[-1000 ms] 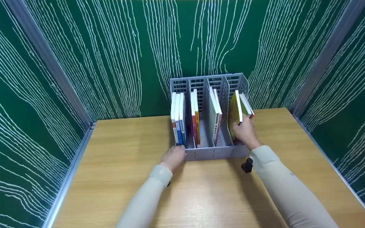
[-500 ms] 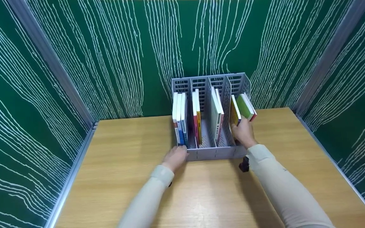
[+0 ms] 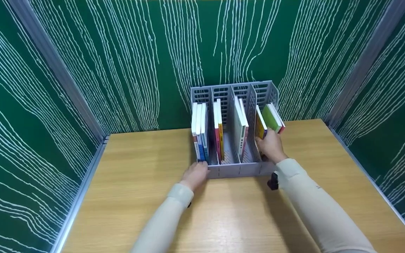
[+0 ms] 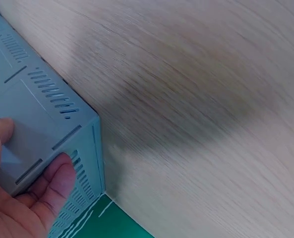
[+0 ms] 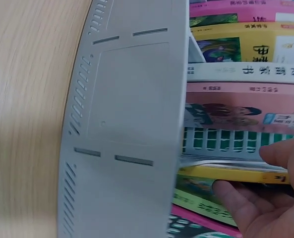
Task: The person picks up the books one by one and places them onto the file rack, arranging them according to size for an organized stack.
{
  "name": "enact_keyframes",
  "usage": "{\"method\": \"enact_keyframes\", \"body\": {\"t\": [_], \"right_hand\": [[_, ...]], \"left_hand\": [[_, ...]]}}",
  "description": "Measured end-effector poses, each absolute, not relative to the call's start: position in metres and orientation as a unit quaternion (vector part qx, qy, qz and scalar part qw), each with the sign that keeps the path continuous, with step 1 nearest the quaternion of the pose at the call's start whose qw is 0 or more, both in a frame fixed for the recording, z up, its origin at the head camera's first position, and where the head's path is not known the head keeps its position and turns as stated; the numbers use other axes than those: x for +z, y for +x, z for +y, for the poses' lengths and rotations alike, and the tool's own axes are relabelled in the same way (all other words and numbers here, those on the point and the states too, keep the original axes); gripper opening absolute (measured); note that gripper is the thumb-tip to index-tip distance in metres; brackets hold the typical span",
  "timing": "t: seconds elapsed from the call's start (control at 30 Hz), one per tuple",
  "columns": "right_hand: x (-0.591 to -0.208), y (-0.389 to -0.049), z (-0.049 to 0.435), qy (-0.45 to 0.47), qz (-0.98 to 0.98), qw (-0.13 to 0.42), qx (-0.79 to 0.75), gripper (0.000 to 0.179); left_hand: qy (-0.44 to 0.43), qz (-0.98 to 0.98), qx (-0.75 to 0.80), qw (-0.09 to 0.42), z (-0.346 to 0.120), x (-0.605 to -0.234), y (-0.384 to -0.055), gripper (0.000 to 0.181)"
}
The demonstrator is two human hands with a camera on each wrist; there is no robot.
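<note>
A grey magazine rack [image 3: 239, 170] with upright dividers stands on the table, books in its compartments. My left hand [image 3: 195, 174] holds its front left corner; in the left wrist view the thumb lies on the rack's front wall [image 4: 37, 114] and the fingers curl over the edge. In the rightmost compartment, my right hand [image 3: 272, 146] pinches a thin yellow book [image 5: 226, 173] by its spine edge, thumb on one side and fingers on the other. Beside it a green book [image 3: 270, 117] leans right with another book. The yellow book's lower part is hidden by the hand.
White and blue books [image 3: 199, 131] fill the left compartment. A red book and a yellow one [image 3: 220, 140] stand in the second, a pale book [image 3: 238, 130] and a pink one in the third. A green wall [image 3: 174, 70] with white lines rises behind the table [image 3: 135, 182].
The yellow book has gone lower into the right compartment with my right hand, uncovering more of the green book beside it. My left hand keeps its hold on the rack's corner.
</note>
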State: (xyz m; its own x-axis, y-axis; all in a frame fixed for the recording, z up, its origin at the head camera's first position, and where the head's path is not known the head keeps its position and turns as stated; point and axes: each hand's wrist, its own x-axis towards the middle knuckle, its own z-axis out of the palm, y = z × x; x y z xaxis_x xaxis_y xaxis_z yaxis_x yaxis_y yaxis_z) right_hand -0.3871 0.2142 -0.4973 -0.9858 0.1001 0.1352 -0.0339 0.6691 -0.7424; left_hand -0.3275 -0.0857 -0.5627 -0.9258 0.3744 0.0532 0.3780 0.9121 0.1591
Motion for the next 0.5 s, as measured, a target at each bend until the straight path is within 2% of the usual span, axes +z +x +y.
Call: {"method": "enact_keyframes", "body": {"t": [0.2,0.5], "right_hand": [[-0.478,-0.377,0.213,-0.013,-0.92,0.121,0.374,0.048],[-0.449,-0.362,0.211,0.003,-0.917,0.163,0.363,0.049]], "left_hand": [[-0.196,-0.977,-0.089,0.003,-0.089,-0.561,-0.328,0.028],[-0.211,-0.976,-0.032,0.04,-0.098,-0.549,-0.322,0.03]]}}
